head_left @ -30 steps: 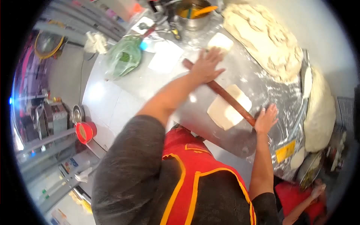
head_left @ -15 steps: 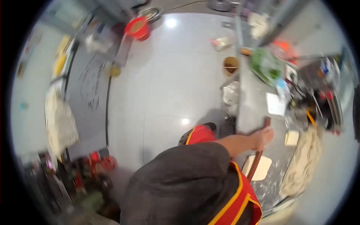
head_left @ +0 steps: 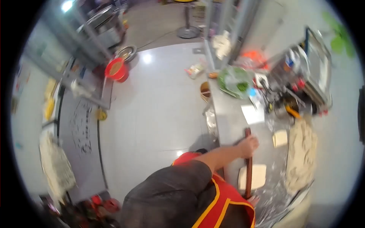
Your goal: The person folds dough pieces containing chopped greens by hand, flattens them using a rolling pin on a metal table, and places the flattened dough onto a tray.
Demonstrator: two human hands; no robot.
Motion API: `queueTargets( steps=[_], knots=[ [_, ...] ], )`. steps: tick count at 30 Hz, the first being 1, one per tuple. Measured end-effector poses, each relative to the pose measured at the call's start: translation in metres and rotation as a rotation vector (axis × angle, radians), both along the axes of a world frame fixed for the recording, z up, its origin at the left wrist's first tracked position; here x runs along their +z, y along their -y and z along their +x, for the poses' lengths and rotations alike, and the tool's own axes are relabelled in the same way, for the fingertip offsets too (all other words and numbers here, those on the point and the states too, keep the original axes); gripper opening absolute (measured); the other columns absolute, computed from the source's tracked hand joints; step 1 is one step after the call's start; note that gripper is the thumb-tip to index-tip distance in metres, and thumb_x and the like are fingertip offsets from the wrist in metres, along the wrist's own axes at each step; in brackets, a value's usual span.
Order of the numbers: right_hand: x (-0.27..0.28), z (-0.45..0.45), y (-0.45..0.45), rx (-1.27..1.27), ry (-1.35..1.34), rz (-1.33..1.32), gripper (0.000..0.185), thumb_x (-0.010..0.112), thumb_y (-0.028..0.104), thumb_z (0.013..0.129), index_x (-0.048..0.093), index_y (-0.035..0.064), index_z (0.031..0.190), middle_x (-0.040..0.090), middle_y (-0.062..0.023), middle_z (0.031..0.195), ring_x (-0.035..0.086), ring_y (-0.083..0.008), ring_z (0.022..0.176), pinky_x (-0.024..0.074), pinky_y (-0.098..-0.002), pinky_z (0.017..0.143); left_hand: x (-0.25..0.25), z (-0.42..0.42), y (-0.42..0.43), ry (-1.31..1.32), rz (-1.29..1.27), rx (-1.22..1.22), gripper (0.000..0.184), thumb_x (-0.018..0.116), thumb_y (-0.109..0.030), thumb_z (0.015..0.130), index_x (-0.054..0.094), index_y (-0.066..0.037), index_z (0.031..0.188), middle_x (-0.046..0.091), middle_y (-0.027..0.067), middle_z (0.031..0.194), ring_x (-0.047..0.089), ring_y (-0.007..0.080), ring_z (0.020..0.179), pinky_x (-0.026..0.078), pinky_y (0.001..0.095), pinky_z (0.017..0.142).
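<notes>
My left hand (head_left: 249,147) is closed around the upper part of a dark wooden rolling pin (head_left: 249,173). The pin lies across a flat, squarish sheet of dough (head_left: 259,176) on the metal worktable (head_left: 228,121). At the pin's lower end, part of my right hand (head_left: 254,200) shows beside the red apron; most of it is hidden, and its grip is unclear. A smaller folded piece of dough (head_left: 280,138) sits to the right of my left hand. Beyond it lies a long, lumpy mass of dough (head_left: 301,155).
A white sheet (head_left: 253,114), a plastic bag of greens (head_left: 235,81) and cluttered utensils (head_left: 291,104) occupy the table's far end. A brown bucket (head_left: 205,91) stands beside the table. Across the floor is a red bucket (head_left: 117,70). Clear plastic film (head_left: 273,190) covers part of the tabletop.
The view has swung, so the table appears further left. The rolling pin now stands nearly upright in the picture instead of slanting. Part of my right hand has come into sight.
</notes>
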State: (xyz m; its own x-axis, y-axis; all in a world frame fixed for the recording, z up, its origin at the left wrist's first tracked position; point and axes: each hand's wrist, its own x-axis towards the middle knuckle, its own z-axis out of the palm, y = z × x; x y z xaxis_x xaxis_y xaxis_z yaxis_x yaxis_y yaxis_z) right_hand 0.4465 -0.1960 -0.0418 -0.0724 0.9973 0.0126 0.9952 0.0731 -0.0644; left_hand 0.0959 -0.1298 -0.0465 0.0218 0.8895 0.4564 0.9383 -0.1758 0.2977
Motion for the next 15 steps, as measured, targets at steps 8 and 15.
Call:
queueTargets(
  steps=[8,15],
  knots=[
    [0.023,-0.025,0.024,-0.2,-0.016,0.016,0.047,0.046,0.026,0.096,0.046,0.0038,0.138,0.042,-0.0187,0.144,0.04,-0.0346,0.133,0.026,-0.0514,0.11,0.016,-0.037,-0.012,0.032,-0.282,-0.303,0.052,0.054,-0.029,0.087,0.051,0.002,0.128,0.049,0.02,0.137,0.043,0.034,0.13,0.03,0.0517,0.107],
    [0.023,-0.049,0.088,-0.176,-0.148,0.135,0.051,0.046,0.027,0.096,0.041,0.0054,0.142,0.04,-0.0148,0.147,0.036,-0.0314,0.136,0.0216,-0.0542,0.11,0.017,-0.052,0.055,-0.104,-0.247,-0.238,0.059,0.056,-0.035,0.089,0.045,-0.003,0.137,0.042,0.015,0.145,0.033,0.0324,0.138,0.019,0.0551,0.112]
  ],
)
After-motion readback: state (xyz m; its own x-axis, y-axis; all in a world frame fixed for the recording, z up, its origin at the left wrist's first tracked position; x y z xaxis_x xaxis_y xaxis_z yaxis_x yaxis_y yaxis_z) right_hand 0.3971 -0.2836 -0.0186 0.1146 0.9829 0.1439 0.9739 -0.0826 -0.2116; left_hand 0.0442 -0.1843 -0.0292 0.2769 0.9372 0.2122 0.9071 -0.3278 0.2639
